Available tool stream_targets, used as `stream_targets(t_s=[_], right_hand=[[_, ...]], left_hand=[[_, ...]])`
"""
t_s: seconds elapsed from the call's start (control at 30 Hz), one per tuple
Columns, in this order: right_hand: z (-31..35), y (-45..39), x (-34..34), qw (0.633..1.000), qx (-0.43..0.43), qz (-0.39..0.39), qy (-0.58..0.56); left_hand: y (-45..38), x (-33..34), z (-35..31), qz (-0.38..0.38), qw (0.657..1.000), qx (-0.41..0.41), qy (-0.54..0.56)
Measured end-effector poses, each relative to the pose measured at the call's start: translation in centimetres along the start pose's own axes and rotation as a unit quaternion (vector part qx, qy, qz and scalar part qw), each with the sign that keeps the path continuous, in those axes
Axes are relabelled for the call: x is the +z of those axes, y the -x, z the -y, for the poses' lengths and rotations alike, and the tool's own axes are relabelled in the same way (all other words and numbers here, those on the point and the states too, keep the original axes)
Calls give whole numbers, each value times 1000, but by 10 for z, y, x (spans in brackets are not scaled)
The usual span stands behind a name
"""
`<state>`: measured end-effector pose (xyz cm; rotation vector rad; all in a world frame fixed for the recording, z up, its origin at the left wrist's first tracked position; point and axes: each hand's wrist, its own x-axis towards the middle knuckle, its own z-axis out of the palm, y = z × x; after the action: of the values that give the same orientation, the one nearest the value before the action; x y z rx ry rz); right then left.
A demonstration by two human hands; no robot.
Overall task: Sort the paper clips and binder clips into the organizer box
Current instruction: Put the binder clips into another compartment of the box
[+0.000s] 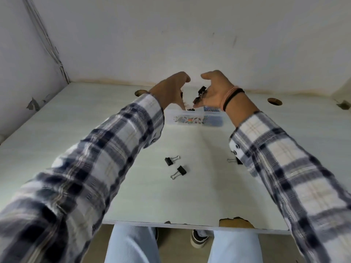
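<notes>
A clear plastic organizer box [191, 119] with a flowery label lies at the middle of the table. Both hands hover just above it. My left hand [170, 90] is cupped, fingers pointing down at the box, and nothing clear shows in it. My right hand [214, 92] is cupped palm-up with several black binder clips [201, 93] lying against its fingers. One black clip [190, 109] shows at the box's rim. Two binder clips [171, 160] [179, 172] lie on the table nearer me, and a third [234, 160] peeks from under my right sleeve.
The white table [133, 196] has a chipped front edge [235, 222] and two cable holes [139, 92] [274, 101] near the wall. Walls close off the back and left. My legs and a shoe [199, 237] show below the table edge.
</notes>
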<state>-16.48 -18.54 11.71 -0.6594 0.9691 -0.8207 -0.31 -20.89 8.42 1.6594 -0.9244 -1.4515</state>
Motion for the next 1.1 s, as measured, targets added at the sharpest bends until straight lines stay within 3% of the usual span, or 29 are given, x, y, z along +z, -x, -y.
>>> stream_targets(t_s=[0.13,0.23,0.3,0.37,0.43,0.5,0.53,0.6,0.7,1.0,1.1], right_hand=[[-1,12,-9,995,-38,-34,84],[-14,26,-33,957,-69,-90,267],[-24,37,-55,876,-38,-108,468],[-33,47,-74,768,34,-115,629],[-41,56,-88,673,107,-118,722],[-51,67,-95,613,156,-110,767],[-55,71,-98,606,174,-103,770],[-62,72,-101,638,179,-94,743],[-75,70,-94,685,119,-90,713],[-120,68,-62,671,-44,-97,734],[-125,65,-66,654,-83,-100,745]], left_hand=[[51,12,-5,4,997,70,-11],[68,5,15,-28,985,127,-112],[86,-4,32,20,960,108,-257],[107,-7,51,101,904,53,-412],[123,-6,71,134,848,14,-512],[128,-4,93,137,819,17,-557],[128,-1,102,132,812,28,-567],[128,6,114,116,800,65,-585],[128,18,121,104,827,118,-539],[117,36,141,40,810,177,-557],[120,31,141,45,824,183,-534]])
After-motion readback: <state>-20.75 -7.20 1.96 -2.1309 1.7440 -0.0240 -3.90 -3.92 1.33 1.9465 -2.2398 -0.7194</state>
